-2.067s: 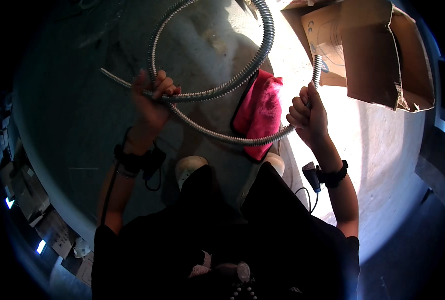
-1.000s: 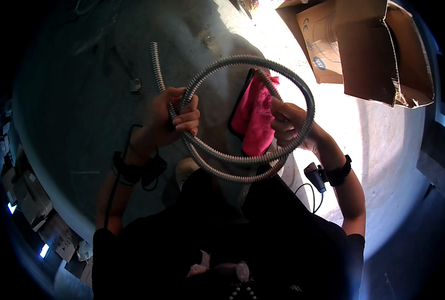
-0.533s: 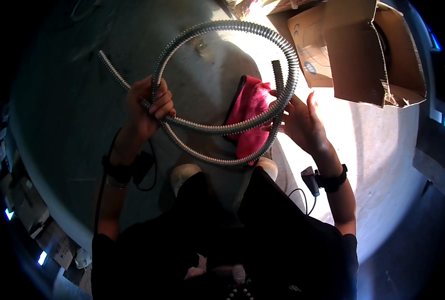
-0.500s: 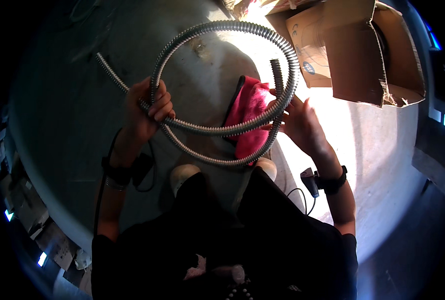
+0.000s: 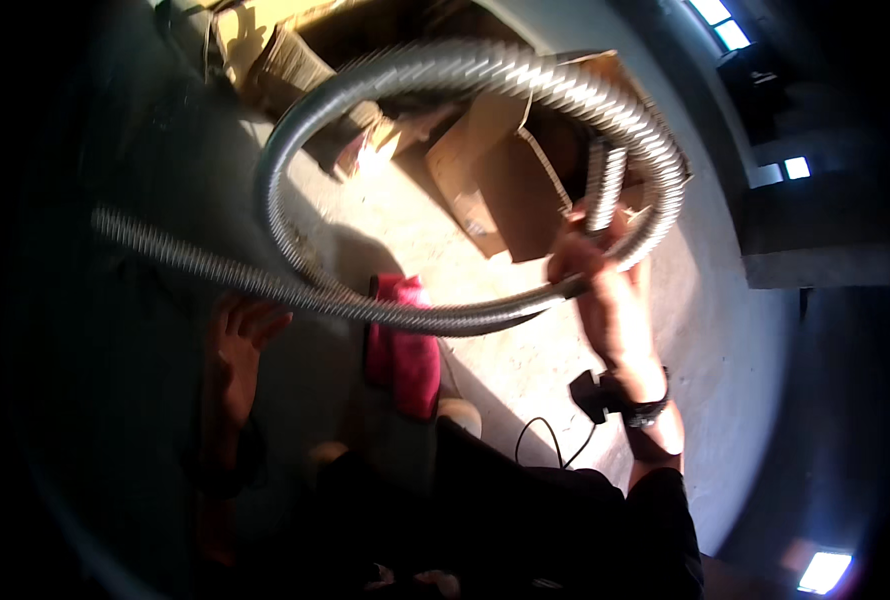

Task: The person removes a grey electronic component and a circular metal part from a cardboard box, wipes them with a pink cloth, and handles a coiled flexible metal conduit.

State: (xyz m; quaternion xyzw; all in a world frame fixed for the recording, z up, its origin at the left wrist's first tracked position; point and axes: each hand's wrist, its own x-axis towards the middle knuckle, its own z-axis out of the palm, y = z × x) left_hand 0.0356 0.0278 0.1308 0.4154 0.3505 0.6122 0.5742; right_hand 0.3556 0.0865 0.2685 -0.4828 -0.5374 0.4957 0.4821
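Observation:
A coiled ribbed metal hose [image 5: 415, 318] hangs in front of me, its loop raised over the floor and one free end stretching out to the left. My right hand [image 5: 605, 265] is closed around the overlapping turns at the coil's right side, with a short hose end sticking up above the fingers. Just below the hose's left stretch, my left hand [image 5: 240, 345] is in shadow, fingers apart and holding nothing. Whether its fingertips touch the hose I cannot tell.
An open cardboard box [image 5: 510, 190] stands beyond the coil. More cardboard [image 5: 290, 65] lies at the far left. A red cloth [image 5: 405, 350] rests on the floor near my shoes [image 5: 460, 412]. A dark strap with a small device [image 5: 615, 395] sits on my right wrist.
My left hand has let go of the hose and dropped lower. My right hand, loosely spread before, now grips the coil, which has tilted and moved up. The view has turned toward the boxes.

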